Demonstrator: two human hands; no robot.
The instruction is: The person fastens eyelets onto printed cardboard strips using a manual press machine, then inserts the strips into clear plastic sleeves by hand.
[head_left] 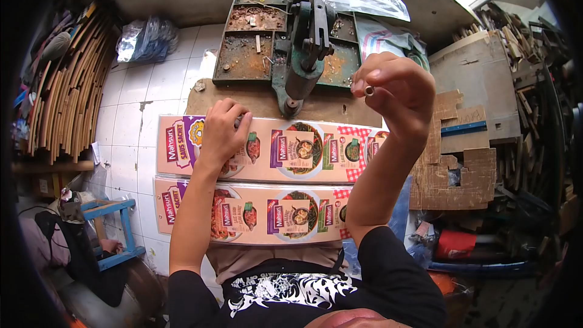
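Observation:
Raised at the right, my right hand (pixel 401 88) pinches a small round metal eyelet (pixel 368 91) between thumb and fingertips. My left hand (pixel 223 131) rests on the upper printed strip (pixel 261 167), near its left part. Its fingers are curled, with a small dark thing by the thumb that I cannot make out. Below lies a second printed strip (pixel 258 240) of the same design, across my lap. In front of both strips stands a green hand press (pixel 303 79), its lower end close to the upper strip's far edge.
Around the press is a compartment tray (pixel 243 55) with small metal bits. A wooden board (pixel 340 109) lies beneath. Stacked boards (pixel 67 91) stand at the left, above a blue stool frame (pixel 124 231). Cardboard pieces (pixel 455 176) lie at the right, a plastic bag (pixel 146 40) at the back left.

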